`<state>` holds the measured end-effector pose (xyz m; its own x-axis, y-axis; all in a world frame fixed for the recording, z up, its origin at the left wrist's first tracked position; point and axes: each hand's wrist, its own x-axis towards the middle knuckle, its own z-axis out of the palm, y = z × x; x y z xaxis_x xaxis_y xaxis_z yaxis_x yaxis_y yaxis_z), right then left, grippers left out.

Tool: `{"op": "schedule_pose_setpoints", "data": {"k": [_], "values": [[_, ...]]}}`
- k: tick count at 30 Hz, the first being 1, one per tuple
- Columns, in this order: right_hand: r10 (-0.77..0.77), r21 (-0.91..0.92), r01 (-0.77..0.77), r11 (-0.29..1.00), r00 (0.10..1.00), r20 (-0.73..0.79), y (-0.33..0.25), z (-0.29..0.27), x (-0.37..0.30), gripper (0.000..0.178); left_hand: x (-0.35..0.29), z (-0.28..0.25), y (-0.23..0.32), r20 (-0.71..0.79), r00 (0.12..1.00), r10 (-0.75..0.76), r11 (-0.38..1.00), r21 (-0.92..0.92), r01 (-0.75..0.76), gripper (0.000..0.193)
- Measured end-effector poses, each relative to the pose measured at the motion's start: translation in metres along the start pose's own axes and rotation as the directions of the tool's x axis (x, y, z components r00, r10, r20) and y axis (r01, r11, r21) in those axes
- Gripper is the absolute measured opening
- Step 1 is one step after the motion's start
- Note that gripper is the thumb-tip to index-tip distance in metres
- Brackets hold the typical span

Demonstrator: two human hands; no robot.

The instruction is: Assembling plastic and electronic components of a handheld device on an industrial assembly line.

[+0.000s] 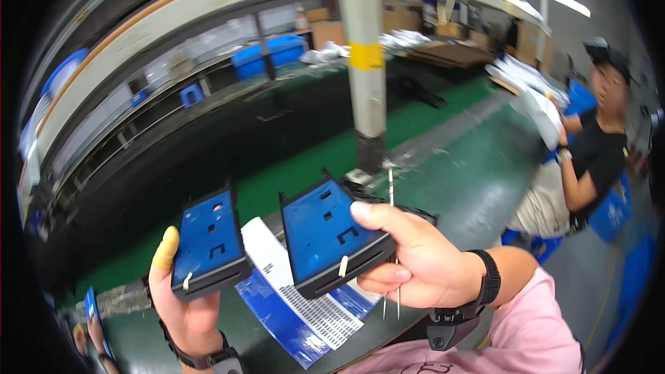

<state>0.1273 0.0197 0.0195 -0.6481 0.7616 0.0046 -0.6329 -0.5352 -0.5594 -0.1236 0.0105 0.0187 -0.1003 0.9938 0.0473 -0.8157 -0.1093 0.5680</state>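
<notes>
My left hand (187, 312), a yellow cover on its thumb, grips a black plastic frame (213, 280) with a blue film-like face and small cutouts. A similar black frame (346, 269), also blue-faced, is in my right hand (422, 260), the thumb pressed on its upper right edge. Both are held tilted above the bench, side by side and apart. On the front edge of each is a small pale tab. Thin metal tweezers (391, 190) stick out above and below my right hand, seemingly held there too; the fingers partly hide them.
A sheet of small printed labels (322, 318) lies on blue-and-white packaging on the green bench (450, 166). Beyond stands a post (366, 90) with a yellow band. Another person (589, 159) handles white bags at right; someone's hand (95, 329) shows at far left.
</notes>
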Motion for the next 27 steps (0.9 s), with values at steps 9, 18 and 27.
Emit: {"op": "schedule_pose_setpoints", "data": {"k": [9, 18, 27], "values": [[0.078, 0.041, -0.080, 0.996, 0.996, 0.047, 0.010, 0.033, 0.055, 0.032, -0.015, -0.013, 0.037, 0.088, 0.993, 0.084, 0.995, -0.057, -0.080, 0.035], [0.076, 0.037, -0.079, 0.996, 0.995, 0.059, 0.002, 0.007, 0.076, 0.026, -0.005, -0.015, 0.028, -0.038, 0.988, 0.149, 0.988, -0.039, -0.151, 0.032], [0.144, 0.071, -0.146, 0.987, 0.989, 0.041, 0.002, 0.003, 0.082, 0.025, 0.006, -0.020, 0.026, -0.028, 0.996, 0.087, 0.995, -0.040, -0.088, 0.031]]}}
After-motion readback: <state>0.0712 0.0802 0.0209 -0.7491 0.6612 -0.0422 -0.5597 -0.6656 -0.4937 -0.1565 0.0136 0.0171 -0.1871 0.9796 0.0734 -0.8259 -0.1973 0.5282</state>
